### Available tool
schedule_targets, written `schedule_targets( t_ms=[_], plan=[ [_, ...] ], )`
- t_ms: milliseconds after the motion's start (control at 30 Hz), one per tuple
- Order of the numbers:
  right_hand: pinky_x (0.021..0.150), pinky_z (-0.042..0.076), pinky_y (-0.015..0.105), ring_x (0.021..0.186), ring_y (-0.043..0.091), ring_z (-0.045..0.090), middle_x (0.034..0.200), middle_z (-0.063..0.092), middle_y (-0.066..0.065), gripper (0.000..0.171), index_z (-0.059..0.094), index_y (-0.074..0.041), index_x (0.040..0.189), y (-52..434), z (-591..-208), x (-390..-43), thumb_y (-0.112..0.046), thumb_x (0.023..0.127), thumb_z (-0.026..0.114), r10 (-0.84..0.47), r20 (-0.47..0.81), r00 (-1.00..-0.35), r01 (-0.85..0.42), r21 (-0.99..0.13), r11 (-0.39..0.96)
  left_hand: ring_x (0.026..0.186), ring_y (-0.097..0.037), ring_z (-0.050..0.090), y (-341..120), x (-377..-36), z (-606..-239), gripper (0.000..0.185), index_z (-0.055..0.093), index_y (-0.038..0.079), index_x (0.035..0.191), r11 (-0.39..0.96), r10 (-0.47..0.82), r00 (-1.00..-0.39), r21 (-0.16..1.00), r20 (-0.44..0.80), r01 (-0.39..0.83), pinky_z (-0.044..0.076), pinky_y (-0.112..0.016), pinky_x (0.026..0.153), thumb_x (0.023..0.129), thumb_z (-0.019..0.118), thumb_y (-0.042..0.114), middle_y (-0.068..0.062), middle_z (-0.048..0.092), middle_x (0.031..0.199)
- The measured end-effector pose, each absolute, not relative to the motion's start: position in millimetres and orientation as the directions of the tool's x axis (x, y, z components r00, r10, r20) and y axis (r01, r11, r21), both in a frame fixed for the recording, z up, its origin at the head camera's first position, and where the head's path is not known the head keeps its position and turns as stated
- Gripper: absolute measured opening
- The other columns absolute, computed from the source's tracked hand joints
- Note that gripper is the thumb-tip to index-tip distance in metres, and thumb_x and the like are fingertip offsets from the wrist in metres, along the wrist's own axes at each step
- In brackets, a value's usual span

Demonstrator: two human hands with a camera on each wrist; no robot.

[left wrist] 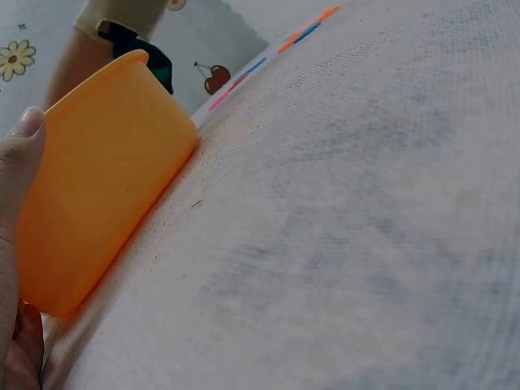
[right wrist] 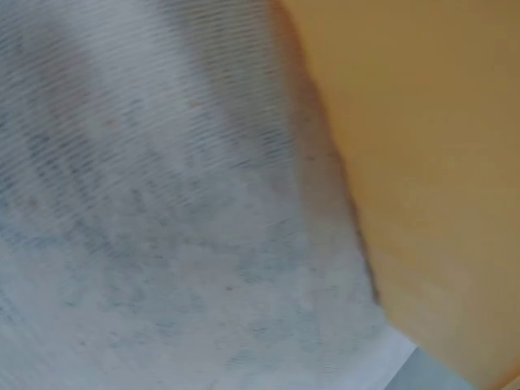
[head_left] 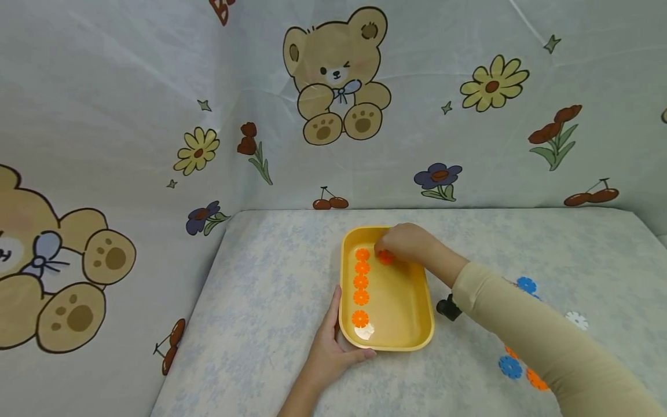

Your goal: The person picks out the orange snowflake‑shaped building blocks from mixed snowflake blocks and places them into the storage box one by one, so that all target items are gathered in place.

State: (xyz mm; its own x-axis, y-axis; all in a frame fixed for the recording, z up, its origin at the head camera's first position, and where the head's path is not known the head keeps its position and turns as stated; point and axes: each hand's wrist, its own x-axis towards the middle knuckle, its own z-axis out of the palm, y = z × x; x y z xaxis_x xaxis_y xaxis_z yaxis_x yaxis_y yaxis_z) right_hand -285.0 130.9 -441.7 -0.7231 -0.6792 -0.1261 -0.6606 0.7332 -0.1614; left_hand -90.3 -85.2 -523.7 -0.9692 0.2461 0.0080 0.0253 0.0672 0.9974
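On the table stands a yellow plastic tray (head_left: 396, 315). Along its left side runs a column of several orange flower-shaped discs (head_left: 361, 282). My left hand (head_left: 330, 350) grips the tray's near left corner, thumb along the front and fingers against the left side; in the left wrist view, the tray's outer wall (left wrist: 114, 187) fills the space beside the thumb. Inside the tray's far part, my right hand (head_left: 406, 242) pinches another orange flower-shaped disc (head_left: 385, 257) close over the floor, right of the column's top. Its fingertips are partly hidden. The right wrist view shows only the tray's wall (right wrist: 431, 162) and the tablecloth.
Right of the tray, partly behind the right sleeve, lie loose flower-shaped discs: blue ones (head_left: 510, 367), a white one (head_left: 576, 320) and orange ones (head_left: 537, 380). A black wrist device (head_left: 449, 307) hangs under the right forearm. A bear-print cloth (head_left: 339, 174) rises behind the table.
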Motion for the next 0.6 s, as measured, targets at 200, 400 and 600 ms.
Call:
schedule_targets(
  t_ms=[200, 400, 600],
  plan=[
    [0.057, 0.035, 0.028, 0.056, 0.016, 0.041, 0.062, 0.046, -0.003, 0.022, 0.06, -0.015, 0.068, 135.0, -446.3, -283.6, -0.013, 0.088, 0.069, -0.75, -0.046, -0.66, -0.75, -0.022, 0.661, 0.154, -0.011, 0.015, -84.4, -90.3, -524.1, 0.122, 0.003, 0.029, 0.161, 0.072, 0.248, -0.969, 0.997, -0.001, 0.018, 0.018, -0.006, 0.114, 0.075, 0.089, 0.023, 0.014, 0.009, 0.167],
    [0.081, 0.058, 0.04, 0.087, 0.02, 0.067, 0.106, 0.073, 0.002, 0.022, 0.075, -0.014, 0.111, 149.4, -426.8, -271.0, -0.014, 0.09, 0.073, -0.698, 0.011, -0.716, -0.685, -0.201, 0.7, 0.154, -0.012, 0.016, -84.2, -90.7, -524.9, 0.121, 0.003, 0.03, 0.161, 0.087, 0.246, -0.969, 0.996, -0.003, 0.019, 0.017, -0.006, 0.114, 0.075, 0.089, 0.023, 0.014, 0.01, 0.167],
    [0.075, 0.056, 0.034, 0.084, 0.015, 0.063, 0.102, 0.072, -0.001, 0.032, 0.07, -0.015, 0.122, 194.5, -401.3, -248.0, -0.02, 0.091, 0.073, -0.588, 0.09, -0.804, -0.586, -0.287, 0.758, 0.153, -0.009, 0.016, -84.5, -90.5, -523.8, 0.123, 0.005, 0.029, 0.161, 0.094, 0.23, -0.973, 0.996, -0.01, 0.012, 0.017, -0.006, 0.114, 0.073, 0.09, 0.023, 0.016, 0.011, 0.166]
  ],
)
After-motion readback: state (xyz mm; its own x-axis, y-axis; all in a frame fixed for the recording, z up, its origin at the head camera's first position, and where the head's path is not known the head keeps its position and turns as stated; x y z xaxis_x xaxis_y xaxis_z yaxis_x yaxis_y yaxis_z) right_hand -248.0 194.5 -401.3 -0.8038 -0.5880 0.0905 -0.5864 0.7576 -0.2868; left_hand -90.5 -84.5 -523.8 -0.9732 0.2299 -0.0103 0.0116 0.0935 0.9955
